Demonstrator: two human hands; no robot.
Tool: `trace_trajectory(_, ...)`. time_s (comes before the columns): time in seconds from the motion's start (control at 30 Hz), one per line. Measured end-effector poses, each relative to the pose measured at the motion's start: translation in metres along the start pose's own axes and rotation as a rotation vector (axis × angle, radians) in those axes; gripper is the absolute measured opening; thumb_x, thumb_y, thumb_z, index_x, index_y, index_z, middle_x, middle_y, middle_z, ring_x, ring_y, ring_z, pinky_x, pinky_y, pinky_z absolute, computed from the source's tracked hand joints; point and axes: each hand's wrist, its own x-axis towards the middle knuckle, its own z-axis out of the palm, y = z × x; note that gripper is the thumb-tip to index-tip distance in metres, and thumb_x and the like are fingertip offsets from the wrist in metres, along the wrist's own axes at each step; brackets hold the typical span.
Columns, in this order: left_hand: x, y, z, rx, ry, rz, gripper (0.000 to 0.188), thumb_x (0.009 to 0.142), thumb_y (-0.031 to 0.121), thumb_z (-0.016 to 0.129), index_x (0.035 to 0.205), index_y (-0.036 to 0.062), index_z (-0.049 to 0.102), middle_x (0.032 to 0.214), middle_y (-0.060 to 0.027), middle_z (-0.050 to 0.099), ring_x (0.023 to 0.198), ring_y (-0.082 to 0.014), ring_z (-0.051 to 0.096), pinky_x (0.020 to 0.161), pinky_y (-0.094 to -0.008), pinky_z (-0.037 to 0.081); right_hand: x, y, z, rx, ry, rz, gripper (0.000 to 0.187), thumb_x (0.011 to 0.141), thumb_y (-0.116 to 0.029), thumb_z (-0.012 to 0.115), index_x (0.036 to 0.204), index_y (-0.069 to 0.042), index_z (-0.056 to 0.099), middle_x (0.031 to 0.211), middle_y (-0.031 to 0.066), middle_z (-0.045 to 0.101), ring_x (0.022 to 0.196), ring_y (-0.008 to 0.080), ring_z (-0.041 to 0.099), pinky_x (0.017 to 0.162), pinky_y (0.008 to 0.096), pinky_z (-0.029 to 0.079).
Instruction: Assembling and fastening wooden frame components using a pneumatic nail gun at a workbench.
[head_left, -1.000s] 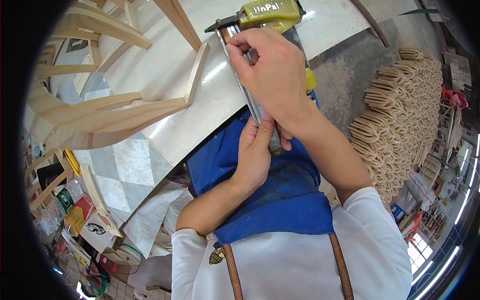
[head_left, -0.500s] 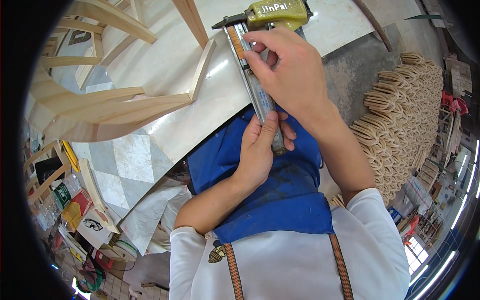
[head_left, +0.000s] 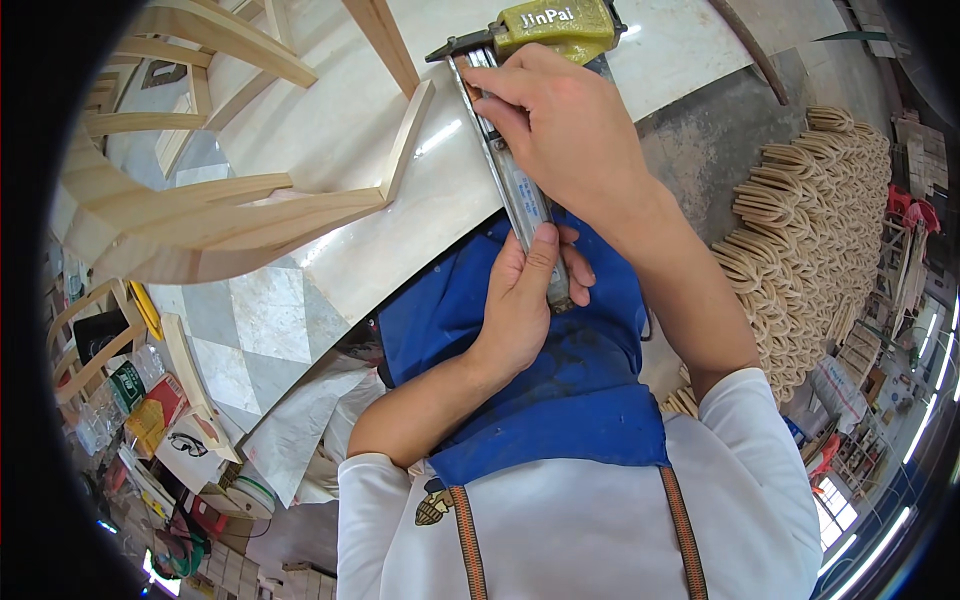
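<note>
A staple or nail gun with a yellow-green body (head_left: 555, 32) and a black nose lies at the table's near edge. Its long metal magazine (head_left: 522, 190) is pulled open and slants toward my apron. My left hand (head_left: 520, 290) is wrapped round the magazine's near end, thumb on top. Near the nose, my right hand (head_left: 578, 135) bends over the magazine. Its thumb and forefinger pinch at a copper-coloured strip of fasteners (head_left: 472, 92) in the channel. The fingertips partly cover the strip, and the other fingers are curled out of sight.
A pale wooden frame (head_left: 240, 225) stands on the white tabletop (head_left: 460, 165), left of the tool. A tall stack of curved wooden pieces (head_left: 800, 240) rises on the right. Packets and tools crowd the lower left, beside a plastic sheet (head_left: 305, 425).
My right hand has shifted slightly left and onto the copper-coloured strip, covering more of it. The left hand keeps its hold on the magazine.
</note>
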Motion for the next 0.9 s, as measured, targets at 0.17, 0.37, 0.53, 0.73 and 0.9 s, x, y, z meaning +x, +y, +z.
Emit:
trace_trajectory(0.17, 0.000, -0.001, 0.000, 0.000, 0.007, 0.004, 0.039, 0.120, 0.038, 0.044, 0.126, 0.0019, 0.056, 0.087, -0.0113, 0.068, 0.072, -0.0177, 0.063, 0.069, -0.0281, 0.051, 0.000, 0.002, -0.001, 0.025, 0.036, -0.023, 0.027, 0.095, -0.012, 0.076, 0.121, -0.011, 0.081, 0.094, 0.0029, 0.068, 0.071, 0.0199, 0.061, 0.066, 0.0318, 0.050)
trace_trajectory(0.37, -0.003, 0.003, -0.002, 0.038, 0.000, -0.033, 0.041, 0.120, 0.041, 0.040, 0.127, 0.0032, 0.055, 0.087, -0.0085, 0.068, 0.074, -0.0163, 0.063, 0.092, -0.0340, 0.054, -0.031, 0.019, -0.034, 0.242, 0.374, 0.139, 0.029, 0.095, -0.006, 0.076, 0.124, -0.005, 0.076, 0.100, 0.0028, 0.071, 0.086, 0.0123, 0.061, 0.078, 0.0254, 0.050)
trace_trajectory(0.53, -0.016, 0.001, 0.010, 0.045, -0.095, -0.067, 0.040, 0.120, 0.041, 0.040, 0.127, 0.0035, 0.054, 0.090, -0.0091, 0.069, 0.079, -0.0177, 0.066, 0.096, -0.0371, 0.055, -0.083, 0.051, -0.047, 0.846, 0.224, 0.749, 0.032, 0.108, -0.028, 0.070, 0.123, 0.000, 0.073, 0.095, 0.0068, 0.070, 0.086, 0.0150, 0.064, 0.086, 0.0252, 0.053)
trace_trajectory(0.73, -0.031, -0.010, 0.007, 0.058, -0.142, -0.182, 0.043, 0.121, 0.041, 0.037, 0.133, 0.0027, 0.052, 0.103, -0.0110, 0.070, 0.096, -0.0192, 0.068, 0.102, -0.0394, 0.054, -0.079, 0.052, -0.046, 1.448, -0.116, 0.975, 0.041, 0.111, -0.037, 0.065, 0.122, 0.001, 0.070, 0.084, 0.0053, 0.067, 0.074, 0.0138, 0.062, 0.080, 0.0263, 0.054)
trace_trajectory(0.9, -0.041, -0.016, -0.002, 0.085, -0.027, -0.166, 0.049, 0.115, 0.038, 0.057, 0.146, 0.0011, 0.047, 0.125, -0.0154, 0.065, 0.118, -0.0239, 0.065, 0.106, -0.0413, 0.053, -0.094, 0.056, -0.035, 1.570, -0.106, 0.957, 0.044, 0.111, -0.038, 0.065, 0.124, 0.004, 0.067, 0.076, 0.0024, 0.061, 0.065, 0.0108, 0.056, 0.071, 0.0251, 0.050)
